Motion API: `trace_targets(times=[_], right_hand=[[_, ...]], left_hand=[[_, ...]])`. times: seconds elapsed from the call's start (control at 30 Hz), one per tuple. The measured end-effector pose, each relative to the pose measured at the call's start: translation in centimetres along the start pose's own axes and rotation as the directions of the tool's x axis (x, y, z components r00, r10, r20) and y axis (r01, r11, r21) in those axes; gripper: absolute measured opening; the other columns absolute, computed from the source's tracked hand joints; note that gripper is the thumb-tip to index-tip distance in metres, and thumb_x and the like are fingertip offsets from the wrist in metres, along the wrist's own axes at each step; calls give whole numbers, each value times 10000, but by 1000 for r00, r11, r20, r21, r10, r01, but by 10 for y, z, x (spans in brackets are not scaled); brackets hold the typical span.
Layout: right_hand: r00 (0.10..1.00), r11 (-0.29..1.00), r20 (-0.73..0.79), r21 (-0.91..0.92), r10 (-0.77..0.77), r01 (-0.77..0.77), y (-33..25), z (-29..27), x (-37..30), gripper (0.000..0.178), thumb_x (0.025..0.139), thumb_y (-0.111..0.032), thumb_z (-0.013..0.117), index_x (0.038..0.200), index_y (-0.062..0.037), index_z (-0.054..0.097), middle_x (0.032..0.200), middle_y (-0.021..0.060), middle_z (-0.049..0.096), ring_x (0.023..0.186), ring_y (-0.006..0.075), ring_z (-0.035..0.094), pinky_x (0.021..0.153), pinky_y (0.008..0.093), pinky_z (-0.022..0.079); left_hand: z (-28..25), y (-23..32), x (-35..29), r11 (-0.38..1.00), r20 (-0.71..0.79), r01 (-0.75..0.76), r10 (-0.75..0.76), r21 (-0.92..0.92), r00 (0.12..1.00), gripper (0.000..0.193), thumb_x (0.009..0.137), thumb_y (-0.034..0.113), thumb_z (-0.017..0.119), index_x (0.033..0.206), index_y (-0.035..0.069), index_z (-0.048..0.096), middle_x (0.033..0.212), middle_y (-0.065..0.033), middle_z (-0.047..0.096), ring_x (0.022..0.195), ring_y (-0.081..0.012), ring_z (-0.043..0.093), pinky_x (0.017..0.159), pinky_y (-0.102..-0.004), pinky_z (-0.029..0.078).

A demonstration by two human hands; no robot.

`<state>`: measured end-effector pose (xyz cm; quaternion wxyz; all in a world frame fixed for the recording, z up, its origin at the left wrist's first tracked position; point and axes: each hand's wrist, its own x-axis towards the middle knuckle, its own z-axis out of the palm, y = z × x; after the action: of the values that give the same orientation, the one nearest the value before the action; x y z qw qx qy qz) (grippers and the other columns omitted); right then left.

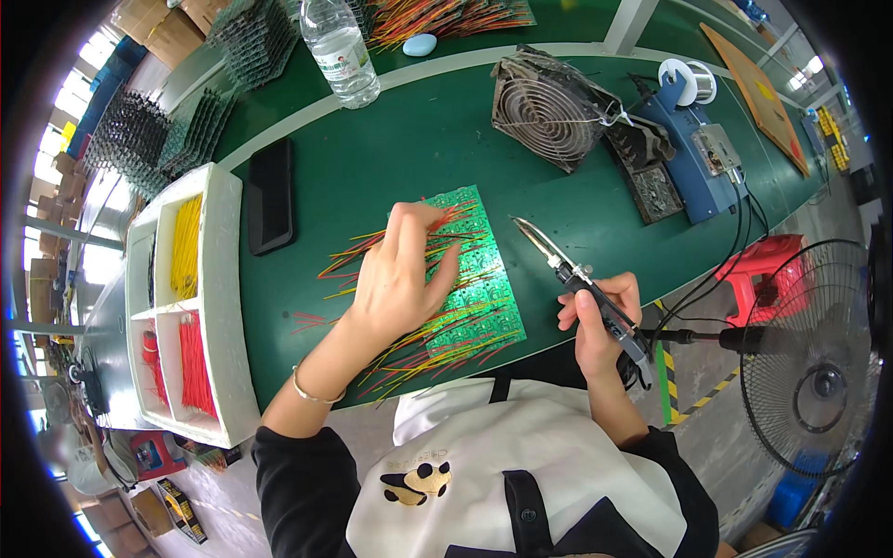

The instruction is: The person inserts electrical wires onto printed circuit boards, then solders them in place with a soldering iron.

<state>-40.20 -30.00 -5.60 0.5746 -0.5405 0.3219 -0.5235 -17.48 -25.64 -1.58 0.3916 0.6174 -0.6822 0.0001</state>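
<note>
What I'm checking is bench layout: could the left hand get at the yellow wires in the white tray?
Probably yes: the yellow wires lie in an open-topped compartment, and the black smartphone between the white tray and the left hand lies flat.

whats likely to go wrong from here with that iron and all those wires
Burn: if the soldering iron in the right grip is hot, its tip, just right of the green circuit board, could catch the left grip, which is over the board.

Snagging: many thin wires stick out past the board's left edge, around the left wrist, so a careless arm movement might tug them or shift the board.
</note>
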Motion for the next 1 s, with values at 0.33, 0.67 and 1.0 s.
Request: trace_targets(times=[0.33,0.67,1.0], right_hand=[[997,997,1,-2,81,-81,-8,-16,-16,206,816,-6,611,899,-2,422,694,138,614,528,108,574,494,220,481],[996,994,-25,-61,86,-87,-10,-10,-17,162,820,-29,577,863,-11,421,583,80,552,452,102,514,622,283,533],[996,996,32,0,87,-87,-4,-17,-21,231,812,-30,630,917,-6,425,758,141,622,557,101,578,483,209,474]], left_hand=[[7,2,-19,999,200,-39,36,8,979,110,767,-46,614,866,-10,580,866,-108,509,638,-216,567,544,-331,475],[10,-3,-25,993,122,-113,115,-21,986,168,730,-36,648,889,16,640,810,-68,545,623,-191,579,526,-306,480],[11,-1,-22,993,104,-115,118,-31,988,145,723,-28,653,857,26,641,803,-65,558,609,-190,581,528,-303,484]])
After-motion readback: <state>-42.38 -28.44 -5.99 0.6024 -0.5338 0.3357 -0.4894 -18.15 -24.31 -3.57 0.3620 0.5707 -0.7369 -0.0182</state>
